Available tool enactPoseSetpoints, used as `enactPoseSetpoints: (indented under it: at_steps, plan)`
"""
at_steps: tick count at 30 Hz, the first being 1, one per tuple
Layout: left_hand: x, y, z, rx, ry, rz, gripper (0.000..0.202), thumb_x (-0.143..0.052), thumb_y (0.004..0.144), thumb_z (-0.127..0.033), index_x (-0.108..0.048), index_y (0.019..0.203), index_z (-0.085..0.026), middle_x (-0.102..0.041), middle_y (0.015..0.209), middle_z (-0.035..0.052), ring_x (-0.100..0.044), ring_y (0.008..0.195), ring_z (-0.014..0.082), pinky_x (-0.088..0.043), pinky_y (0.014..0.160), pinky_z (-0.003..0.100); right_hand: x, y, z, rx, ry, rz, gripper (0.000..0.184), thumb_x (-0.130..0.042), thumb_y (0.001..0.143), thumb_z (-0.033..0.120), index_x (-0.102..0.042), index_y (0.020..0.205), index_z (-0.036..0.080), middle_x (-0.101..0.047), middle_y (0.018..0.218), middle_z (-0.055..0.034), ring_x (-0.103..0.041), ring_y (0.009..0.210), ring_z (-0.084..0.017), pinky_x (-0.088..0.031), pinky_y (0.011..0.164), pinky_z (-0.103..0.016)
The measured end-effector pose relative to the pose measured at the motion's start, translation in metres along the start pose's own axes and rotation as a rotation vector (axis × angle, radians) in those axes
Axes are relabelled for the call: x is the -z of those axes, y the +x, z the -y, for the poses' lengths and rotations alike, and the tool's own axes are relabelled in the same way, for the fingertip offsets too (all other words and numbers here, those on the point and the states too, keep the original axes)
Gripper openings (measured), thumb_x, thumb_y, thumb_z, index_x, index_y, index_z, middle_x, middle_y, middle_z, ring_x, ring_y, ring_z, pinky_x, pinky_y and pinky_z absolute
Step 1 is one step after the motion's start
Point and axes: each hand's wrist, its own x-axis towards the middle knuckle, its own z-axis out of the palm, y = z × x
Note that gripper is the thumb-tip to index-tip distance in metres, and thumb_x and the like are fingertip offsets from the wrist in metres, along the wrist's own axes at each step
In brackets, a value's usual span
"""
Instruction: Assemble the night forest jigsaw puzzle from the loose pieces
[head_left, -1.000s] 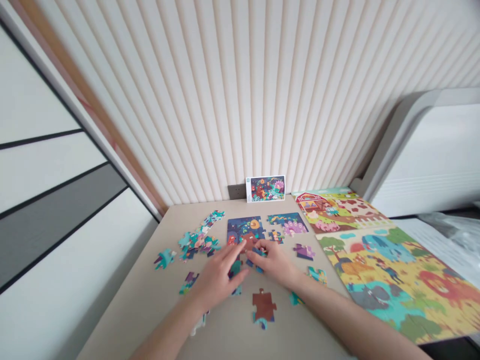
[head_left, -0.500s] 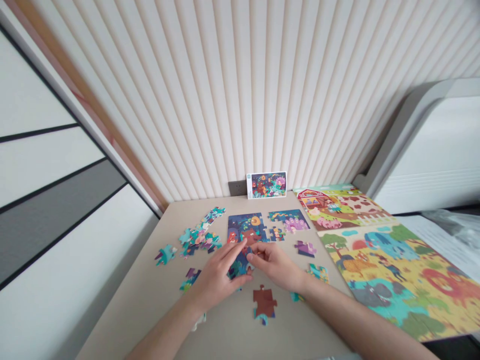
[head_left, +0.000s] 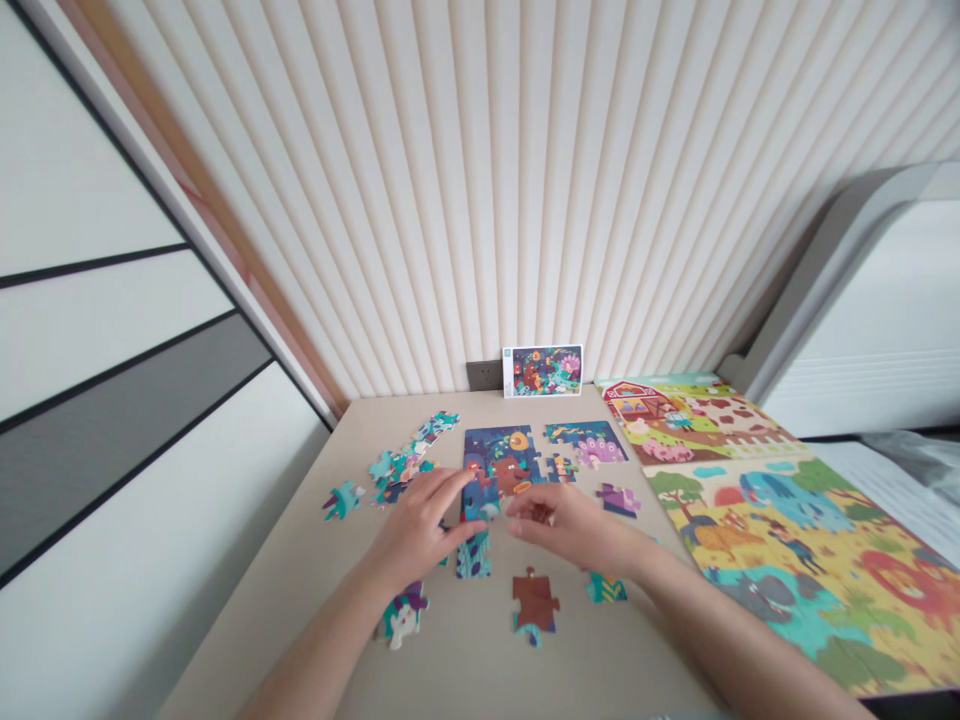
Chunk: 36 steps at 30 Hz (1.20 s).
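Head view: left hand (head_left: 421,520) wide at puzzle (head_left: 498,455), right hand (head_left: 568,521) loosely curled, fingers empty.

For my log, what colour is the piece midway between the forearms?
The piece is mostly brown, partly teal; head view.

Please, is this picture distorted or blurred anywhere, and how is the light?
Head view: the ridged wall fans outward, suggesting wide-angle distortion; light looks soft, without strong glare on the brown puzzle piece; same view: print on the paper is unreadably blurred.
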Motion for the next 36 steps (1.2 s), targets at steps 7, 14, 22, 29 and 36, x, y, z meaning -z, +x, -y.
enactPoseSetpoints:
  at_steps: [7, 14, 22, 29, 36]
  plan:
    - [0.013, -0.009, 0.052, 0.255, 0.272, 0.026, 0.047, -0.060, 0.098, -0.053, -0.058, 0.135, -0.025, -0.064, 0.132, 0.0105, -0.059, 0.125, 0.0310, -0.046, 0.109, 0.048, 0.015, -0.028, 0.002, 0.077, -0.511, 0.284, 0.047, -0.084, 0.074, 0.047, -0.071, 0.114, 0.026, -0.070, 0.112, -0.0062, -0.066, 0.103, -0.027, -0.048, 0.087, -0.034]
    - [0.009, -0.021, 0.072, 0.414, 0.336, 0.103, 0.045, -0.057, 0.097, -0.051, -0.059, 0.133, -0.023, -0.065, 0.131, 0.0118, -0.057, 0.127, 0.0323, -0.046, 0.108, 0.047, -0.012, -0.030, -0.005, 0.075, -0.538, 0.268, 0.068, -0.090, 0.071, 0.044, -0.064, 0.131, 0.026, -0.060, 0.131, -0.0102, -0.059, 0.122, -0.031, -0.046, 0.102, -0.039]
    - [0.008, -0.008, 0.043, 0.221, 0.140, 0.011, 0.058, -0.050, 0.099, -0.028, -0.037, 0.156, -0.026, -0.053, 0.149, 0.0109, -0.049, 0.139, 0.0281, -0.040, 0.118, 0.047, -0.007, -0.024, 0.002, 0.227, -0.475, 0.291, 0.064, -0.076, 0.083, 0.024, -0.056, 0.144, 0.025, -0.062, 0.128, -0.0099, -0.059, 0.123, -0.027, -0.041, 0.110, -0.037]
    - [-0.007, 0.005, -0.018, -0.067, -0.024, 0.053, 0.043, -0.053, 0.099, -0.021, -0.058, 0.142, -0.028, -0.067, 0.130, 0.0081, -0.061, 0.124, 0.0256, -0.049, 0.111, 0.044, -0.007, -0.024, 0.006, 0.309, -0.462, 0.295, 0.063, -0.066, 0.087, 0.015, -0.052, 0.147, 0.025, -0.062, 0.127, -0.0090, -0.061, 0.120, -0.024, -0.044, 0.110, -0.036]
    - [-0.009, 0.005, -0.015, -0.106, -0.027, 0.059, 0.040, -0.052, 0.099, -0.015, -0.063, 0.136, -0.025, -0.070, 0.124, 0.0088, -0.063, 0.117, 0.0247, -0.050, 0.108, 0.046, 0.026, -0.019, -0.021, 0.233, -0.614, 0.051, 0.062, -0.054, 0.096, 0.014, -0.040, 0.156, 0.023, -0.054, 0.145, -0.0142, -0.059, 0.131, -0.025, -0.050, 0.109, -0.038]
